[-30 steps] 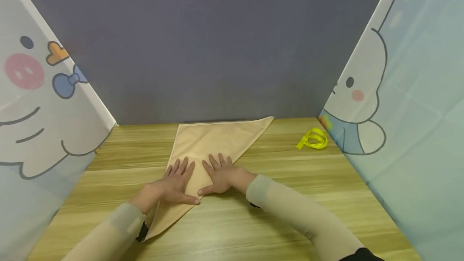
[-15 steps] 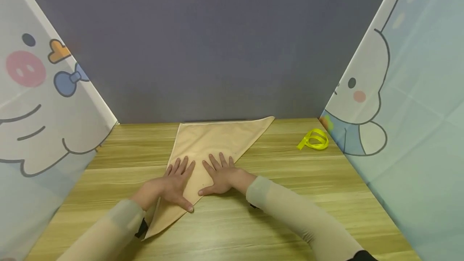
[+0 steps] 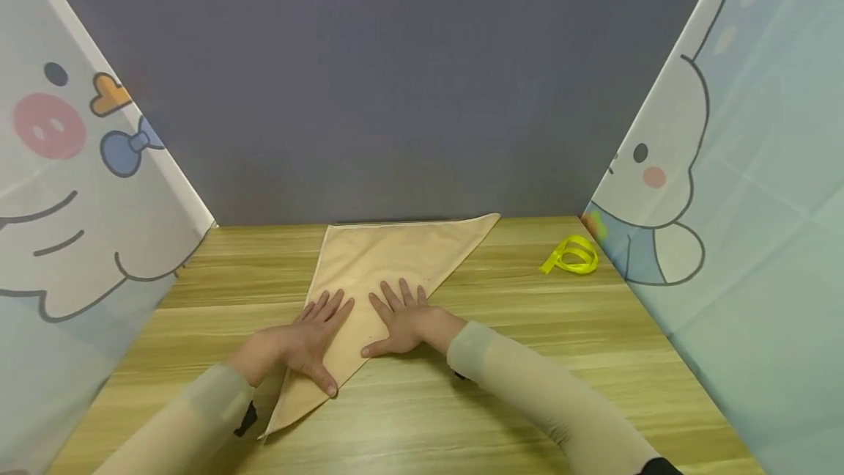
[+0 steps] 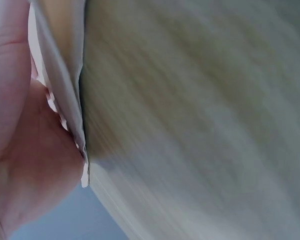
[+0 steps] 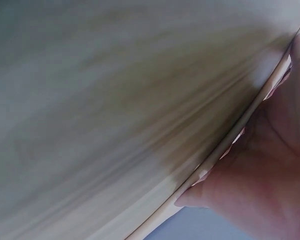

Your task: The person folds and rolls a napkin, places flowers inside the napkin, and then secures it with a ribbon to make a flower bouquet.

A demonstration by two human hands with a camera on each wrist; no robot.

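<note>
A beige cloth [image 3: 376, 255], folded into a triangle, lies on the wooden table with its long slanted edge toward the right. My left hand [image 3: 308, 345] rests on its lower left part, fingers spread and thumb reaching the slanted edge. To the right, my right hand [image 3: 404, 322] lies with spread fingers on the cloth's middle, its thumb at that same edge. In the left wrist view the cloth's layered edge [image 4: 65, 75] runs beside the palm. The right wrist view has the folded edge [image 5: 215, 157] passing along the right hand [image 5: 270, 170].
A coiled yellow ribbon [image 3: 572, 255] lies at the right back of the wooden table [image 3: 527, 328]. A grey panel [image 3: 395, 94] stands behind the table. Cartoon-printed curtains flank it, a left one [image 3: 99, 240] and a right one [image 3: 758, 240].
My left hand has shifted slightly left, and its thumb has slid down and left along the cloth's slanted edge. My right hand and the cloth stay in place.
</note>
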